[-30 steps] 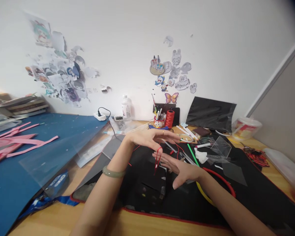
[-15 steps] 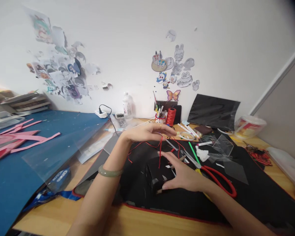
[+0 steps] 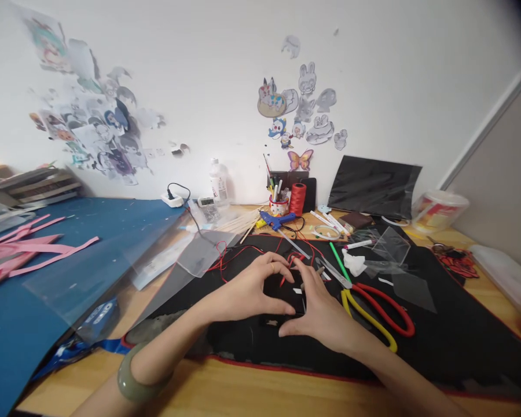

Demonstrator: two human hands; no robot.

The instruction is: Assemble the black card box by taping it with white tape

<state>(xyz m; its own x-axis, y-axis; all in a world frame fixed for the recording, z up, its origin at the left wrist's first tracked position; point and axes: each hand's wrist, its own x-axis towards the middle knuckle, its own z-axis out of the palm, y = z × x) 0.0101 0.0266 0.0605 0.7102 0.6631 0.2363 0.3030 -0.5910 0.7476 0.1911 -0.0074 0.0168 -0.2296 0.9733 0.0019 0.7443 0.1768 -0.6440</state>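
Note:
A small black box (image 3: 280, 288) sits on the black mat (image 3: 243, 347), partly covered by both my hands. My left hand (image 3: 252, 289) curves over its left side, the thumb along the near edge and the fingers over the top. From the right, my right hand (image 3: 321, 310) is closed round the same box, fingertips at its far edge and thumb at the near side. Red thread (image 3: 293, 256) runs by the fingertips at the box's far side. Small white bits lie on the box top.
Scissors (image 3: 351, 286) with red and yellow handles lie just right of my right hand. Behind stand a blue glue gun (image 3: 278, 219), a red thread spool (image 3: 297, 200) and a pen cup (image 3: 279, 205). Clear plastic sheets (image 3: 414, 291) lie on the right, pink strips (image 3: 39, 248) far left.
My left hand has come down from above the box, where red thread hung below it, onto the box's left side. My right hand stays at the box. The glue gun now shows behind.

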